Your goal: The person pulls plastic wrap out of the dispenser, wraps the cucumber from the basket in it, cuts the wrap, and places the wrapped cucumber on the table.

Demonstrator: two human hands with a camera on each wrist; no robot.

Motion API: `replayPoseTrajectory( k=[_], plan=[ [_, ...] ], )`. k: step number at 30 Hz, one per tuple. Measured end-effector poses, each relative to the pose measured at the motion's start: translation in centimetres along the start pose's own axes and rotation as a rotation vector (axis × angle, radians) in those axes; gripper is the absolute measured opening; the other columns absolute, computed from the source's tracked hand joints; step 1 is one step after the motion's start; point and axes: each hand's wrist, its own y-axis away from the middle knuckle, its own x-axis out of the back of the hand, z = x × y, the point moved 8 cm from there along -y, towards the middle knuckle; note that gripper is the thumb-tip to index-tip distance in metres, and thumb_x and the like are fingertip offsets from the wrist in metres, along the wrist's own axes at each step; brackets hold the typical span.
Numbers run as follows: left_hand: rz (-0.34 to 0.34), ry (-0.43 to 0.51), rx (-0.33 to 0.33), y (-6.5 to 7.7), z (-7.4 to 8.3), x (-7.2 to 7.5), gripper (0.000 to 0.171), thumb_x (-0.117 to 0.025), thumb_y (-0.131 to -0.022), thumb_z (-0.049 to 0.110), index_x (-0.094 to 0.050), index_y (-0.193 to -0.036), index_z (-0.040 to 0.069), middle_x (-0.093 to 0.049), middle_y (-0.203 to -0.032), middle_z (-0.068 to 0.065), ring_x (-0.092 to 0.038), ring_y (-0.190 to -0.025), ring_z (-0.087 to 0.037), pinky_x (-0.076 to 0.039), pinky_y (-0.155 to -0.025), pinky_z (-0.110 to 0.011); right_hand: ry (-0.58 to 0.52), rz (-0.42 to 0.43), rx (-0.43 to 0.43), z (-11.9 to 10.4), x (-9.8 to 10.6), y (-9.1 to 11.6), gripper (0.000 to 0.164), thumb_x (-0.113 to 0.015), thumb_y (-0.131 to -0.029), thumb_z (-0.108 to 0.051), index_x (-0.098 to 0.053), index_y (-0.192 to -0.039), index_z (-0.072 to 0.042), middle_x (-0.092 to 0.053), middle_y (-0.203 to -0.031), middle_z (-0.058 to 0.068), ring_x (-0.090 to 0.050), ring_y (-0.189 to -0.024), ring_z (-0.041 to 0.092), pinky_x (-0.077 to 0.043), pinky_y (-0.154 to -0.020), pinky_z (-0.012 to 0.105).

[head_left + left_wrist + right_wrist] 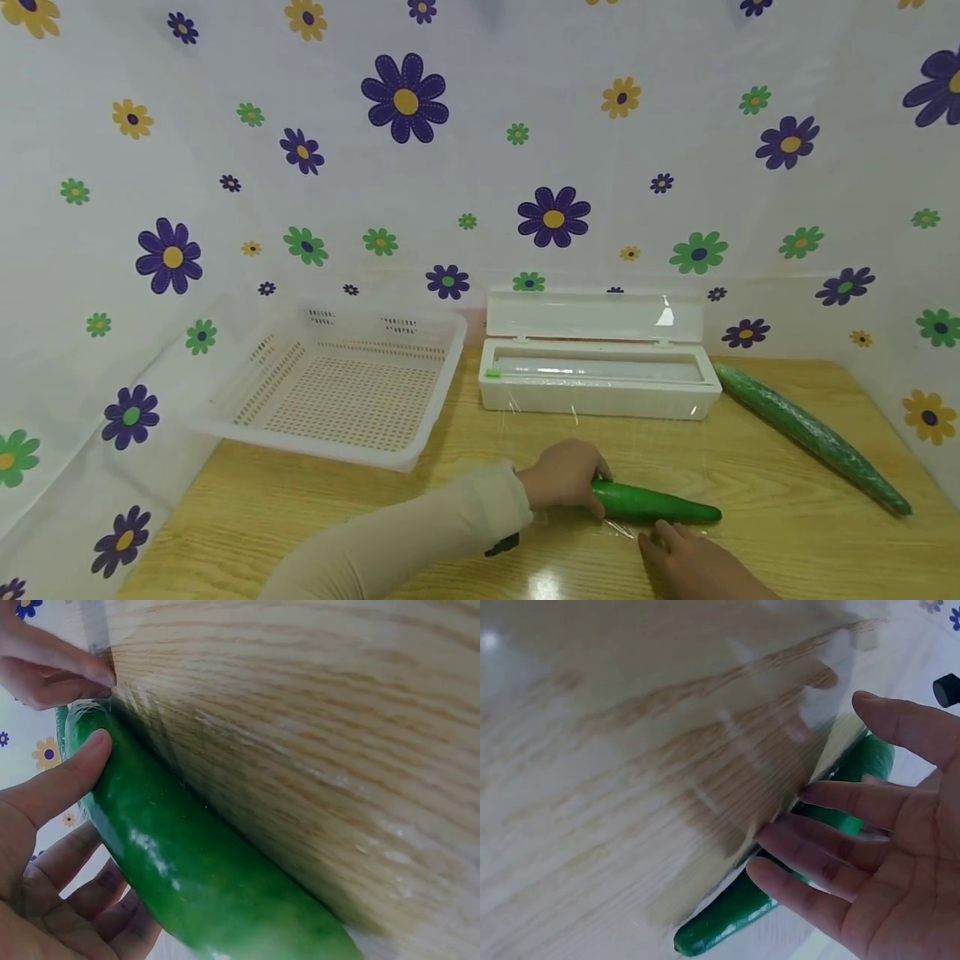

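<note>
A green cucumber (656, 503) lies on the wooden table with clear plastic wrap (619, 527) around and under it. My left hand (564, 477) holds it near its left end. In the left wrist view the thumb (94, 754) rests on the cucumber's skin (202, 847), and the other fingers curl behind it. On the near side, my right hand (693, 565) has its fingertips right at the wrap's edge beside the cucumber. The right wrist view shows these fingers (802, 889) extended, the thumb apart, overlapping the cucumber (727, 919).
A white wrap dispenser box (600, 400) stands behind with its lid raised and a film roll (592, 367) inside. At the right lies another cucumber (817, 437) in shiny wrap. A white perforated basket (330, 450) sits at the left. Flowered cloth (480, 167) hangs behind the table.
</note>
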Motion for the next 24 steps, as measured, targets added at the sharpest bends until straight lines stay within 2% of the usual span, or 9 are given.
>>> replayPoseTrajectory(
  k=[2,5,8,9,11,13,19,24],
  plan=[
    [0.007,-0.019,0.002,0.1,0.1,0.1,0.043,-0.085,-0.065,0.031,-0.072,-0.104,0.020,-0.073,-0.096,0.008,-0.059,-0.074,-0.001,-0.042,-0.061,-0.011,-0.053,-0.016,-0.011,0.2,0.2,0.2,0.073,-0.058,-0.078,-0.067,-0.063,-0.114,-0.004,-0.059,-0.095,0.004,-0.059,-0.081,0.016,-0.052,-0.065,0.031],
    [0.015,-0.019,-0.005,0.2,0.1,0.1,0.044,-0.085,-0.065,0.032,-0.072,-0.105,0.020,-0.073,-0.096,0.008,-0.060,-0.075,-0.001,-0.042,-0.061,-0.011,-0.250,-0.062,-0.080,1.4,0.7,0.8,0.050,-0.066,-0.082,-0.048,-0.065,-0.113,-0.009,-0.066,-0.105,0.003,-0.064,-0.092,0.019,-0.054,-0.072,0.037],
    [0.020,-0.007,-0.010,0.3,-0.2,0.0,0.044,-0.085,-0.065,0.032,-0.072,-0.105,0.019,-0.073,-0.096,0.007,-0.060,-0.075,-0.001,-0.041,-0.061,-0.011,-0.348,0.018,-0.126,3.3,2.2,1.6,0.027,-0.073,-0.079,-0.025,-0.069,-0.104,-0.015,-0.069,-0.100,-0.003,-0.065,-0.085,0.013,-0.054,-0.069,0.033],
    [0.025,-0.003,-0.008,0.2,-0.3,0.0,0.044,-0.085,-0.065,0.033,-0.072,-0.105,0.019,-0.073,-0.096,0.007,-0.060,-0.076,-0.001,-0.041,-0.061,-0.011,-0.346,0.053,-0.133,4.0,2.8,1.9,0.023,-0.074,-0.078,-0.019,-0.070,-0.101,-0.016,-0.069,-0.095,-0.004,-0.064,-0.081,0.010,-0.054,-0.066,0.031],
    [0.038,-0.001,-0.008,0.0,-0.6,-0.1,0.043,-0.085,-0.065,0.033,-0.072,-0.104,0.020,-0.073,-0.096,0.008,-0.061,-0.076,-0.001,-0.041,-0.060,-0.011,-0.262,0.139,-0.121,5.3,3.9,2.4,0.019,-0.077,-0.074,-0.013,-0.072,-0.091,-0.016,-0.067,-0.085,-0.008,-0.059,-0.070,0.003,-0.050,-0.059,0.023],
    [0.048,0.003,-0.008,-0.2,-0.8,-0.1,0.042,-0.085,-0.064,0.034,-0.073,-0.103,0.021,-0.073,-0.096,0.008,-0.061,-0.077,-0.001,-0.040,-0.060,-0.011,-0.201,0.176,-0.089,6.3,4.5,2.7,0.016,-0.078,-0.071,-0.011,-0.072,-0.086,-0.014,-0.064,-0.077,-0.010,-0.054,-0.064,-0.002,-0.046,-0.055,0.019],
    [0.040,0.017,-0.022,-0.3,-0.8,-0.1,0.042,-0.085,-0.065,0.033,-0.073,-0.103,0.020,-0.074,-0.094,0.007,-0.061,-0.075,0.000,-0.040,-0.057,-0.011,-0.187,0.113,-0.130,7.9,3.2,2.6,0.005,-0.075,-0.075,-0.011,-0.073,-0.077,-0.015,-0.057,-0.067,-0.015,-0.047,-0.060,-0.006,-0.043,-0.053,0.019],
    [0.018,0.040,-0.020,-0.2,-0.5,0.0,0.041,-0.084,-0.066,0.032,-0.073,-0.103,0.018,-0.074,-0.094,0.007,-0.061,-0.074,-0.001,-0.041,-0.057,-0.011,-0.080,0.160,-0.124,7.7,2.7,2.5,0.016,-0.076,-0.072,-0.005,-0.071,-0.068,-0.020,-0.052,-0.063,-0.015,-0.042,-0.057,-0.006,-0.041,-0.051,0.019]
  ],
)
